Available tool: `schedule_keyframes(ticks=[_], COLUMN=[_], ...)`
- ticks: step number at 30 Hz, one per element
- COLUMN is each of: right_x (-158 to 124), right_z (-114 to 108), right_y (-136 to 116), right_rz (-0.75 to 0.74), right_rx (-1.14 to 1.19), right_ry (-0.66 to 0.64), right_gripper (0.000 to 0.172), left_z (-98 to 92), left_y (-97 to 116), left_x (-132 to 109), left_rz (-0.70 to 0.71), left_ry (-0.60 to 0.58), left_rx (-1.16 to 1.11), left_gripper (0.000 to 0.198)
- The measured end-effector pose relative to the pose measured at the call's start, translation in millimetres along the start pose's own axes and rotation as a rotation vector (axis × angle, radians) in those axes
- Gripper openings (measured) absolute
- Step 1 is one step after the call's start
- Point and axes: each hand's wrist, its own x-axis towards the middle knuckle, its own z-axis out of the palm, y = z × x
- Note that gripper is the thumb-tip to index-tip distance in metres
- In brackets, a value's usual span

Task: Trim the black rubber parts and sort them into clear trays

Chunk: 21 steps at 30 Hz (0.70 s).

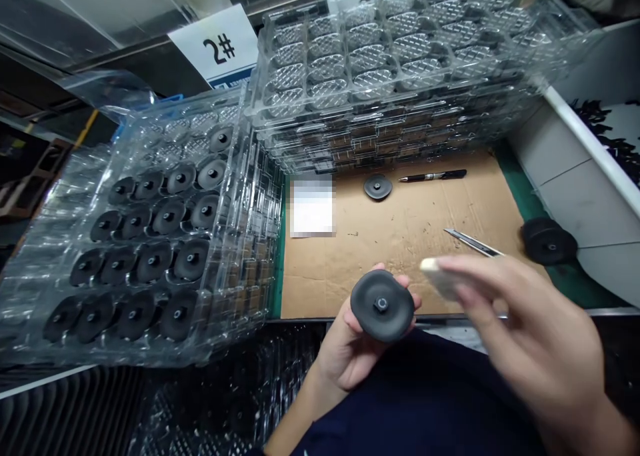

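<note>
Left hand around black disc, right hand around white block, blade behind

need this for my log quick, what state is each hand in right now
Left hand: closed around a black disc, held up by the fingertips.
Right hand: blurred, pinching a small pale piece; what it is cannot be told.

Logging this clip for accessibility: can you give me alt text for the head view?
A person's left hand holds a black disc with a centre hub near a cardboard sheet, while the blurred right hand holds a small white piece beside it. Clear trays of matching discs stand to the left; a pen lies beyond.
</note>
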Motion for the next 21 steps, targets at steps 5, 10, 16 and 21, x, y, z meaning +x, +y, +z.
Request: schedule_keyframes(ticks=[5,10,16,21], right_x=[23.0,26.6,24.5,29.9], right_z=[14.9,20.0,20.3,33.5], right_y=[-4.5,6.4,3.1,12.6], right_rz=[-0.239,-0.217,-0.102,-0.127], right_rx=[-0.092,0.0,-0.012,0.083], right_ry=[-0.165,-0.104,-0.13,-0.222], right_gripper=[0.024,0.032,0.027,0.026], left_z=[-4.1,-5.0,-5.6,-13.7], left_y=[-3.5,0.3,2.5,-0.8], left_x=[-0.8,-8.0,-6.5,-3.7], left_rz=[0.098,0.153,0.108,0.134], left_ry=[0.085,0.117,0.176,0.222], left_rx=[0.121,0.225,0.184,0.148], left_gripper=[0.051,0.068,0.07,0.071])
